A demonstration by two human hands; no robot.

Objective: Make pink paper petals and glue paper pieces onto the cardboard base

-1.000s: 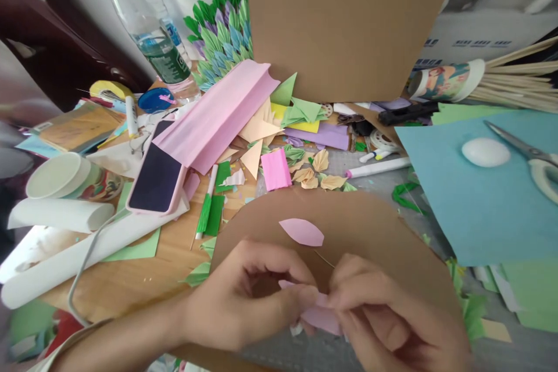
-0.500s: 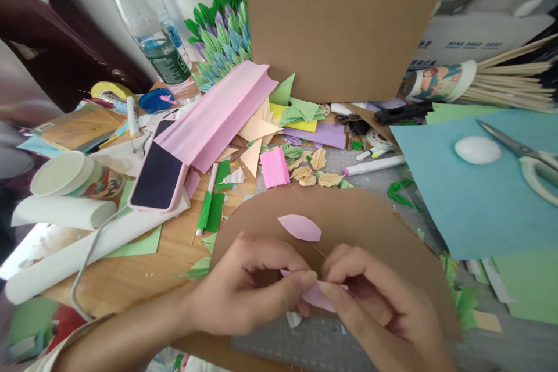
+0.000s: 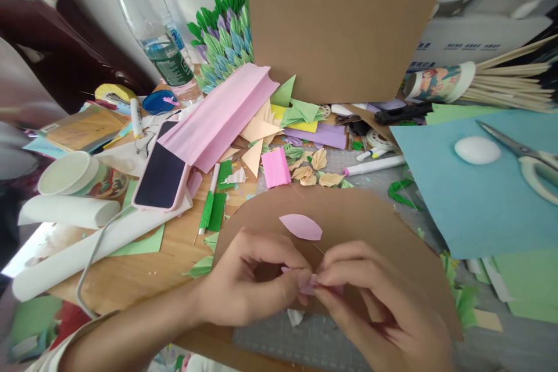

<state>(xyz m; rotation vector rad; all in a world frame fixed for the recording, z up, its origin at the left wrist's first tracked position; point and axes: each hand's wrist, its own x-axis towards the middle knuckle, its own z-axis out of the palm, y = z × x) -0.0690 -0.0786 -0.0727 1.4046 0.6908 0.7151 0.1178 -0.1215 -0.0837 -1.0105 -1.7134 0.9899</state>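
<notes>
Between my two hands is a small pink paper petal (image 3: 310,286), pinched at its middle and partly hidden by the fingers. My left hand (image 3: 257,279) is closed on its left part, thumb against forefinger. Thumb and fingers of my right hand (image 3: 370,296) pinch it just to the right, close to the left fingertips. Beneath both hands lies a rounded brown cardboard piece (image 3: 270,209). A second pink petal (image 3: 301,226), flat and pointed at its left end, rests on that cardboard just beyond my fingers.
Pink crepe paper (image 3: 218,119) lies partly over a phone (image 3: 160,171) on the left. Behind stands a tall cardboard sheet (image 3: 344,23). Scissors (image 3: 529,157) and a white egg-shaped object (image 3: 478,150) rest on blue paper (image 3: 436,186). A bottle (image 3: 168,61) and a paper cup (image 3: 72,174) stand left.
My right fingers have shifted slightly left along the held petal, closer to my left fingertips. The petal looks more gathered and less of it shows. The other petal stays on the cardboard.
</notes>
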